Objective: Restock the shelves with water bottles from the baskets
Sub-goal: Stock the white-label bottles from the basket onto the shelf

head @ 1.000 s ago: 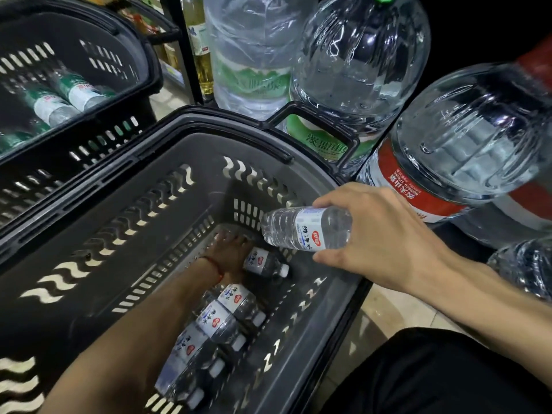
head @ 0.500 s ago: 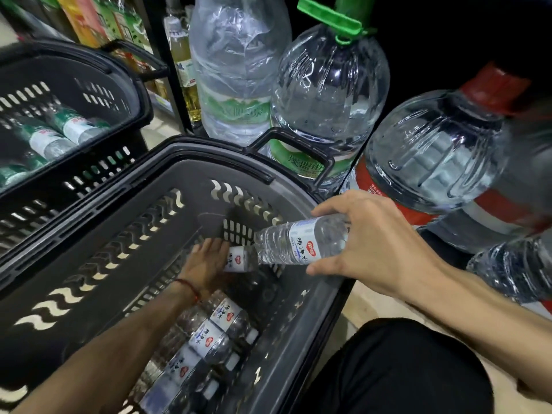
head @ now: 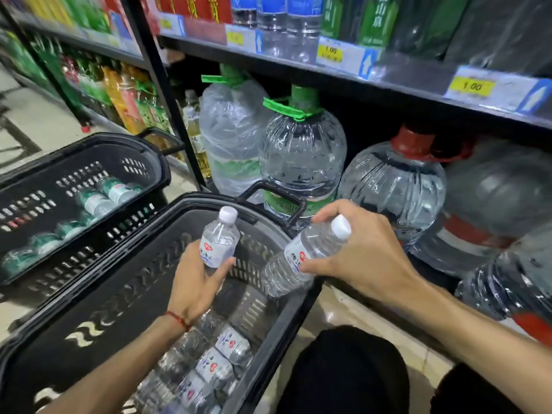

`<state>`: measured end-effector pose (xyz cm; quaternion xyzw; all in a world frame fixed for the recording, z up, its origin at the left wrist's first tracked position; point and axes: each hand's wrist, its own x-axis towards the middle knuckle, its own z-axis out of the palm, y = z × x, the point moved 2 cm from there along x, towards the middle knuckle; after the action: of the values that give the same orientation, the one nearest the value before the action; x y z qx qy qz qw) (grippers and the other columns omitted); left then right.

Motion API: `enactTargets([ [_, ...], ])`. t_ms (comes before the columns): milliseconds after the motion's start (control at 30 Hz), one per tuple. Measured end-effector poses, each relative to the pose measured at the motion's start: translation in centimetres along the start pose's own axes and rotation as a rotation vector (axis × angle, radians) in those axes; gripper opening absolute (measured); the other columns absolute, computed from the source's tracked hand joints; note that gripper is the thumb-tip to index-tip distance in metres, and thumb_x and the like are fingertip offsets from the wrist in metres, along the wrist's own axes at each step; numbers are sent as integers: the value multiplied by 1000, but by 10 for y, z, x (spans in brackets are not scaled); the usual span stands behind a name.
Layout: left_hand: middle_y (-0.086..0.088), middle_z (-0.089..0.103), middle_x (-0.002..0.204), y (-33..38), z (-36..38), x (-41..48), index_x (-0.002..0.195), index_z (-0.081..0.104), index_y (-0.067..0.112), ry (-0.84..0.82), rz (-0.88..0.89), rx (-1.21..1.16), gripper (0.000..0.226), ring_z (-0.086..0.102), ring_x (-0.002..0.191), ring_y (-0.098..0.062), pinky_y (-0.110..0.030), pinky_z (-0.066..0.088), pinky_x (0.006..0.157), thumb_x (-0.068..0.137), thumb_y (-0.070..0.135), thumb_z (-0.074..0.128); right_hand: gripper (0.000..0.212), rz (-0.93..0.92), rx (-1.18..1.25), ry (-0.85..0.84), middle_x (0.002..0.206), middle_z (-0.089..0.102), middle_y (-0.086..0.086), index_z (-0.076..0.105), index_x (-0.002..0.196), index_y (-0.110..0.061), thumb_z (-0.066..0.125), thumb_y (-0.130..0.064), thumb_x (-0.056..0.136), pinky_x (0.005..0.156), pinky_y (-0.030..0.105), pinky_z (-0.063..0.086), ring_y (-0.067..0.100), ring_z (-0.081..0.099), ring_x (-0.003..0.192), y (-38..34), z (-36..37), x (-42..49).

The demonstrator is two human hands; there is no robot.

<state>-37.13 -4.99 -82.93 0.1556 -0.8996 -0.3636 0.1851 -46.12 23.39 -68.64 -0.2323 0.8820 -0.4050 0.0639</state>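
On the shelf edge [head: 418,76] a yellow price tag [head: 472,86] reads "1 00", and a second yellow tag [head: 330,50] farther left reads the same. Beside each sits a blue tag [head: 534,97] with a white upward arrow. The upright bottle [head: 219,246] in my left hand [head: 194,282] and the tilted bottle [head: 301,255] in my right hand [head: 367,258] carry white labels with a red oval logo and dark characters (too blurred for me to read). The big jug [head: 301,162] has a green band with pale characters, also unreadable.

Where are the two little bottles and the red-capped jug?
Left bottle [head: 216,247]: head view, on its label.
Right bottle [head: 294,254]: head view, on its label.
Red-capped jug [head: 394,186]: head view, on its clear side.
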Motion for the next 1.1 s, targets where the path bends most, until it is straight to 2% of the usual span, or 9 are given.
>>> enactTargets([
  [133,5,55,118,65,-13,13,127,47,38,97,67,-46,48,52,108,-13,-34,42,90,89,64,62,65,-28,215,102,107,70,-15,65,107,-39,104,-34,54,79,27,54,12,66,89,3,-37,-20],
  [233,8,52,127,120,-14,22,138,45,34,105,169,-34,56,50,116,-11,-33,42,96,93,62,61,58,-57,353,174,108,73,-6,69,105,-29,102,-17,59,79,27,50,20,64,92,7,-68,-27],
  [333,13,50,131,172,-8,26,143,44,30,87,260,-25,62,47,118,-3,-25,38,98,93,63,60,51,-97,442,187,102,74,-9,72,107,-20,98,-6,65,80,17,48,5,66,88,12,-98,-34],
  [400,12,52,133,206,-2,25,142,45,32,77,299,-57,58,48,120,-3,-19,37,97,94,60,62,50,-120,428,190,101,75,-11,73,110,-21,96,-8,69,84,13,48,1,67,91,19,-118,-43],
  [467,13,55,130,241,5,22,136,45,36,82,323,-109,52,51,116,-1,-10,37,94,93,60,63,51,-143,394,210,107,76,-10,72,116,-27,96,-15,72,90,21,52,6,71,99,27,-138,-55],
  [567,18,60,118,292,19,16,130,53,23,75,341,-216,53,54,107,10,-3,38,86,89,54,69,48,-140,361,271,105,76,-15,69,115,-27,94,-19,75,87,19,54,3,70,95,39,-173,-72],
  [633,18,61,112,320,31,15,122,54,21,66,346,-262,52,57,101,9,-6,41,81,85,53,71,45,-140,343,283,103,75,-18,67,113,-25,92,-18,77,85,16,53,2,70,92,46,-197,-79],
  [900,15,70,106,389,63,25,115,60,25,50,402,-416,51,67,99,-7,-35,56,86,79,50,85,42,-224,208,201,109,67,-10,57,121,-20,83,-20,88,95,33,49,14,64,103,48,-258,-72],
  [1100,12,72,106,441,46,33,116,58,23,35,523,-514,56,70,100,-6,-27,57,87,72,37,89,41,-240,260,136,107,63,4,51,125,-9,75,-4,93,90,49,52,33,60,104,31,-291,-84],
])
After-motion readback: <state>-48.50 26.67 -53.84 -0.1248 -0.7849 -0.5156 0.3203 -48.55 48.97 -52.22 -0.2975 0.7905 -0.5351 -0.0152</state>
